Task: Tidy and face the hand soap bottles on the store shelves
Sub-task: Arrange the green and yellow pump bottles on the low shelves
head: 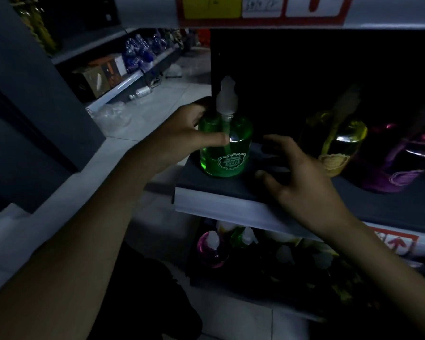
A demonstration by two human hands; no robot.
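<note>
A green hand soap bottle [227,153] with a white pump stands upright at the left end of the dark middle shelf [231,190], its label facing me. My left hand [182,136] grips it from the left, thumb across its front. My right hand [295,173] hovers just right of the bottle with spread, relaxed fingers, holding nothing. A yellow bottle [336,141] and a purple bottle [398,165] stand further right on the same shelf, both dim.
The shelf below holds a pink bottle [212,249], a green bottle [243,239] and other dim ones. An upper shelf edge with price tags [260,8] hangs overhead. Left is an aisle floor with plastic wrap [113,116] and another rack of goods [142,50].
</note>
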